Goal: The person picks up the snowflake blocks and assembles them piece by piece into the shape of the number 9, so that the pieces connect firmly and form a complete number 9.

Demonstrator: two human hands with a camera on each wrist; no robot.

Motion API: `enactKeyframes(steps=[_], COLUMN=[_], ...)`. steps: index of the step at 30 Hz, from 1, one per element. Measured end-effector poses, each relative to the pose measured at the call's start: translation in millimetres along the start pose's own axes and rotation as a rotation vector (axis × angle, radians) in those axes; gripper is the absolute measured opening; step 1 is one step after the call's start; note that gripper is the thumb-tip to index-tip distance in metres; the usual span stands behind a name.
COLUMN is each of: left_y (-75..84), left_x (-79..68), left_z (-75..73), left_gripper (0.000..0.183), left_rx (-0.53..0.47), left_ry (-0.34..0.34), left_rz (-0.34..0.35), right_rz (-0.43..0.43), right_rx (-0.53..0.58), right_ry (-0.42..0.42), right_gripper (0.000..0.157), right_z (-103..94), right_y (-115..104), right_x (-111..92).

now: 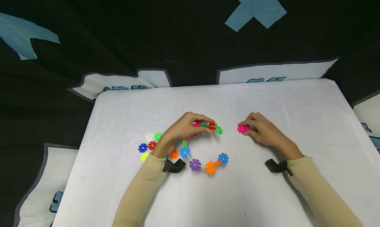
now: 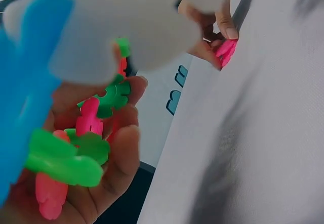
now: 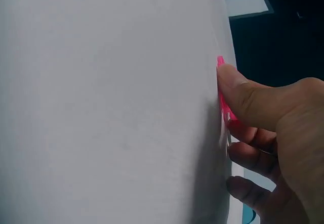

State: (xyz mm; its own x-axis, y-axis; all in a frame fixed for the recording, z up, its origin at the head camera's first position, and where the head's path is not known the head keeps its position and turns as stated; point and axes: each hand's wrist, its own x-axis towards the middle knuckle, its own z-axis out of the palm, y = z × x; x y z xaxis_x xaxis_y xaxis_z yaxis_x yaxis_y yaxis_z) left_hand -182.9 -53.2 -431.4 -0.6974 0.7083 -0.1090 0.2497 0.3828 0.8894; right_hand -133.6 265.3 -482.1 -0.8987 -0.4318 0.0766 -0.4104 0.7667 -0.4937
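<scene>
A chain of notched plastic flower discs curves from my left hand (image 1: 186,125) round to a blue disc (image 1: 223,158), passing a purple disc (image 1: 195,165) and an orange disc (image 1: 210,168). My left hand grips its upper stretch, with a green disc (image 1: 218,130) sticking out past the fingertips and a red disc (image 1: 211,126) beside it. In the left wrist view, green and pink discs (image 2: 89,117) lie within the curled fingers. Off to the right, my right hand (image 1: 262,130) pinches a single pink disc (image 1: 242,129) between thumb and fingers, apart from the chain.
More discs in blue (image 1: 142,147), red (image 1: 152,145), yellow (image 1: 144,156), green and white lie left of my left forearm, which partly covers the group. They rest on a white cloth-covered table (image 1: 246,194). A black printed curtain (image 1: 190,39) hangs beyond its far edge.
</scene>
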Motion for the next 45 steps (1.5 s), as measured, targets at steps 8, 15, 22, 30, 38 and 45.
enactKeyframes(steps=[8, 15, 22, 30, 38, 45], left_y=[-1.0, -3.9, -6.1, -6.7, -6.8, -5.4], left_x=[5.8, 9.1, 5.3, 5.8, 6.8, 8.3], left_z=[6.4, 7.6, -0.2, -3.9, -2.1, -0.6], left_gripper=[0.031, 0.037, 0.032, 0.033, 0.032, 0.033], left_rx=[0.028, 0.124, 0.114, 0.079, 0.071, 0.069], left_ry=[0.01, 0.029, 0.065, 0.078, 0.08, 0.082], left_rz=[0.018, 0.083, 0.093, 0.13, 0.14, 0.125], right_rz=[0.008, 0.071, 0.094, 0.145, 0.111, 0.131], right_rx=[0.042, 0.227, 0.644, 0.936, 0.955, 0.963], right_ry=[0.127, 0.206, 0.27, 0.185, 0.131, 0.129], right_gripper=[0.024, 0.021, 0.025, 0.033, 0.038, 0.035], right_z=[0.7, 4.7, 9.6, 8.7, 4.9, 4.8], right_y=[2.5, -18.9, -50.6, -61.1, -67.5, -69.3], right_x=[-5.2, 4.8, 29.9, 31.7, 29.3, 29.0])
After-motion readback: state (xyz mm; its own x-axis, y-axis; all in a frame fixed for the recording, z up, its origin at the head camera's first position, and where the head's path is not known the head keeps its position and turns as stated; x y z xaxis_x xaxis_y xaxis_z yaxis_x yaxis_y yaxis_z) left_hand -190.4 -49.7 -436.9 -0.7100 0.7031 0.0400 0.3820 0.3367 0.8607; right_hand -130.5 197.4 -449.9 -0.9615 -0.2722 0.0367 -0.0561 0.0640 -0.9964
